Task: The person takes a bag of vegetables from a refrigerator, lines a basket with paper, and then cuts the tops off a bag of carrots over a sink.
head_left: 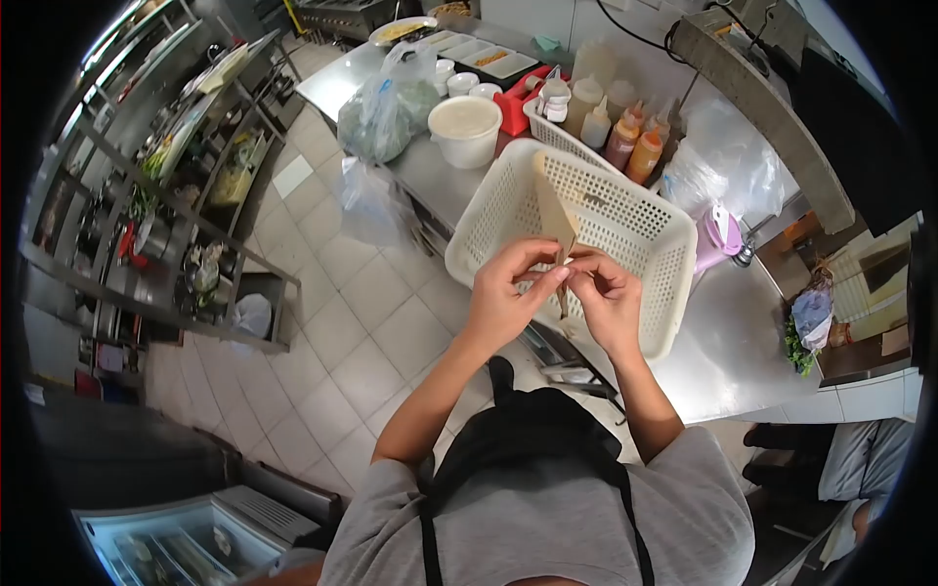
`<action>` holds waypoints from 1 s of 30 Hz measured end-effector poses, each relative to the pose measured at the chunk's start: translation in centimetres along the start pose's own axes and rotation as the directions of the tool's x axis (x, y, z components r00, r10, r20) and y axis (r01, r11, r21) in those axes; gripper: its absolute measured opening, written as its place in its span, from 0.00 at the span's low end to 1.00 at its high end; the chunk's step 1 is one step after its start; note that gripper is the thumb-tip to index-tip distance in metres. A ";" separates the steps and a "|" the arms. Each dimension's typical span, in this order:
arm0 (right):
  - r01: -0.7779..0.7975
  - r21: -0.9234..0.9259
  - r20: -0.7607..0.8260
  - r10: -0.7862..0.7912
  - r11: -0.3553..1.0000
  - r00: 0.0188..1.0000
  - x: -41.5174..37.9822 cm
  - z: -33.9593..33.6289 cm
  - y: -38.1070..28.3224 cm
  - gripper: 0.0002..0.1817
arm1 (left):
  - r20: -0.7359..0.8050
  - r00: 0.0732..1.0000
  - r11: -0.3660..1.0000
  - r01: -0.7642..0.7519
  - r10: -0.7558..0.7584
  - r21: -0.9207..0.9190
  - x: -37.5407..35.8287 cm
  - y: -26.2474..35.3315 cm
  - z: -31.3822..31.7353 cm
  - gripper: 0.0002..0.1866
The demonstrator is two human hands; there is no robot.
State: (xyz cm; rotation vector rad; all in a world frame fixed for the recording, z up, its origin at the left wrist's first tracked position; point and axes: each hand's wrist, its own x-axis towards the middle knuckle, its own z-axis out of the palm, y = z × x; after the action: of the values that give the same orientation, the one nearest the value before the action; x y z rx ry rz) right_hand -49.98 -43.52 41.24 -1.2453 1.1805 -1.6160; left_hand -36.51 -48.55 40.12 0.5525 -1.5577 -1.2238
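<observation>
Over the white perforated basket (476,210), both my hands meet with their fingertips close together. My left hand (513,288) is closed in a pinch at the lower end of a long, flat beige piece (555,203), which tapers toward the far side of the basket. From the other side, my right hand (608,293) pinches at the same end, thumb and forefinger against the left fingertips. A thin brown strip (564,303) hangs just below the fingers. I cannot tell what the beige piece is made of.
Behind the basket, several sauce bottles (645,156) stand beside a lidded white tub (463,130) and a plastic bag of greens (388,112). A pink container (719,234) is at the right. Metal shelving (161,283) lines the left; another person's clothing (865,464) shows lower right.
</observation>
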 end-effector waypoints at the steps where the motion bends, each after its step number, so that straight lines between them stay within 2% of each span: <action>1: 0.011 0.004 -0.015 -0.011 1.000 1.000 1.0 -0.1 0.4 0.04 | -0.007 1.000 1.000 0.013 -0.013 -0.016 1.0 -0.2 -0.4 0.12; 4: -0.102 0.063 -0.057 0.106 0.993 0.993 3.0 0.0 0.8 0.04 | 0.046 0.995 0.996 0.085 -0.085 -0.004 3.5 -0.8 -1.7 0.13; 7: -0.070 0.058 -0.083 0.075 0.996 0.994 4.6 0.5 1.6 0.04 | 0.116 0.987 0.994 0.109 -0.111 0.026 5.7 -1.5 -2.8 0.13; 9: -0.101 0.060 -0.135 0.108 0.993 0.985 5.6 1.3 1.2 0.04 | 0.177 0.976 0.992 0.122 -0.125 0.029 6.9 -1.7 -3.7 0.12; 12: -0.149 -0.011 -0.152 0.145 0.989 0.978 6.9 2.1 1.2 0.04 | 0.213 0.962 0.985 0.175 -0.170 -0.005 8.5 -2.2 -4.9 0.10; 15: -0.192 0.001 -0.206 0.188 0.981 0.960 7.7 3.0 2.1 0.04 | 0.275 0.944 0.974 0.211 -0.181 -0.084 10.0 -3.1 -6.4 0.08; 18: -0.176 0.030 -0.307 0.177 0.984 0.935 8.0 4.6 2.6 0.04 | 0.402 0.889 0.974 0.221 -0.217 0.037 11.5 -3.5 -7.8 0.04; 21: -0.185 -0.065 -0.471 0.134 0.981 0.872 7.8 6.7 1.8 0.04 | 0.473 0.855 0.976 0.207 -0.212 0.064 12.6 -4.3 -9.2 0.06; 23: -0.181 -0.390 -0.601 -0.100 0.903 0.793 7.9 7.7 1.2 0.04 | 0.512 0.844 0.986 0.161 -0.158 0.040 13.6 -3.2 -10.3 0.06; 24: -0.189 -0.503 -0.600 -0.184 0.843 0.779 7.8 7.9 1.0 0.04 | 0.523 0.844 0.992 0.118 -0.118 0.033 14.0 -2.6 -10.9 0.06; 28: -0.243 -0.545 -0.704 -0.282 0.802 0.652 7.1 9.4 0.0 0.04 | 0.584 0.810 0.997 0.074 -0.046 -0.024 14.4 -2.5 -11.4 0.07; 29: -0.259 -0.549 -0.718 -0.290 0.795 0.633 7.0 9.7 -0.1 0.04 | 0.597 0.802 0.999 -0.002 0.025 -0.039 14.4 -2.5 -11.3 0.08; 30: -0.234 -0.616 -0.685 -0.365 0.752 0.630 7.0 9.9 -0.3 0.04 | 0.604 0.791 0.995 -0.077 0.096 -0.057 14.4 -2.5 -11.0 0.08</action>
State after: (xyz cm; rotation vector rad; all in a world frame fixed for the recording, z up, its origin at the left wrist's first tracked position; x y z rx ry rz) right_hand -41.97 -52.08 44.30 -0.9481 2.4810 -1.9475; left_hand -32.27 -65.99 43.57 0.0464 -2.0677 -1.4326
